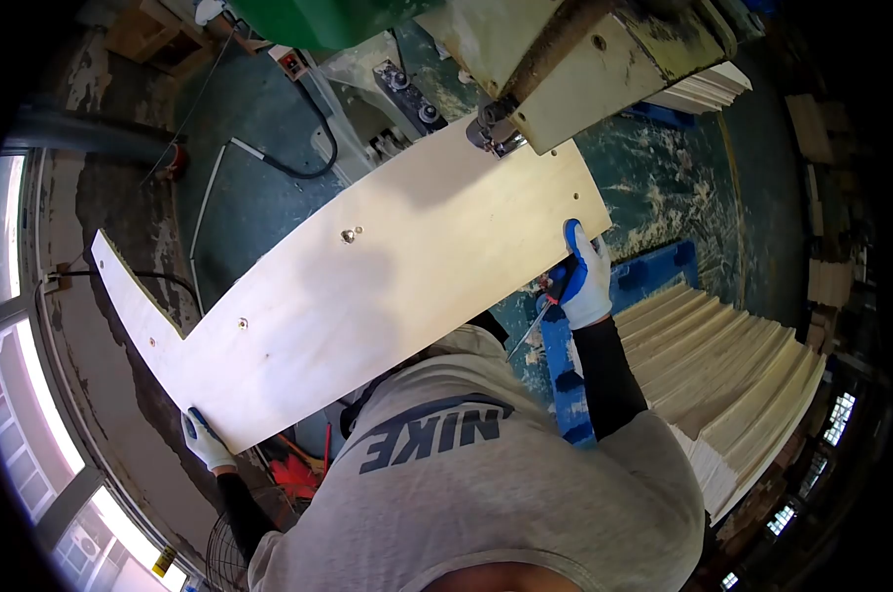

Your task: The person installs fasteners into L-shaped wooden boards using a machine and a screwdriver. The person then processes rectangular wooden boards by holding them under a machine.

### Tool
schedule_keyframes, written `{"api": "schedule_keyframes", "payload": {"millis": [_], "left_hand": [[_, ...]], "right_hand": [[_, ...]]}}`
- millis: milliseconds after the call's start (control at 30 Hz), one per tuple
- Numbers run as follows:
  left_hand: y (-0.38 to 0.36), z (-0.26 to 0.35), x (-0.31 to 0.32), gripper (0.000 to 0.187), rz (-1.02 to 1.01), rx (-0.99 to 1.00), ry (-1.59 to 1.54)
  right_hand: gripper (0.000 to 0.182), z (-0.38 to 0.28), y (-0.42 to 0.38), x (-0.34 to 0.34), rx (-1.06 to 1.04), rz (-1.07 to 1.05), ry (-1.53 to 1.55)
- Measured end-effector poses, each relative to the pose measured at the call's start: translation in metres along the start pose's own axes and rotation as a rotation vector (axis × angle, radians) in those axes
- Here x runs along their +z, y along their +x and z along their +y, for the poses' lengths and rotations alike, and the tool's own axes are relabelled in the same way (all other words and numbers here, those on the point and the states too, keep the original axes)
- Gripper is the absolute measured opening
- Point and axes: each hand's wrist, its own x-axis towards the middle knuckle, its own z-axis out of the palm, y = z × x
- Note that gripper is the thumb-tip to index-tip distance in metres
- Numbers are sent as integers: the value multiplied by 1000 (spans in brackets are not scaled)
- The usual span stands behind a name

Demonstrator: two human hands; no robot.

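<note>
A long, pale plywood panel (367, 286) stretches across the view, tilted up to the right. It has a notch at its left end, several small holes and metal-lined fittings. My left hand (208, 440), in a white and blue work glove, grips the panel's lower left edge. At the right end, my right hand (588, 278) in a matching glove holds the near edge, blue thumb on top and fingers hidden underneath. The machine's metal head (496, 130) overlaps the panel's far edge near the right end.
A large, worn machine arm (614, 74) reaches in from the top right. Stacked curved plywood sheets (722, 385) stand to my right, beside a blue pallet (653, 276). Left are windows (32, 395) and a peeling wall. A black hose (318, 163) curves behind the panel.
</note>
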Motion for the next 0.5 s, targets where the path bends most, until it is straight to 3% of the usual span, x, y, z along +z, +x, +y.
{"api": "schedule_keyframes", "payload": {"millis": [500], "left_hand": [[25,20,8,43,-112,23,-10]], "right_hand": [[27,11,1,-6,-27,36,5]]}}
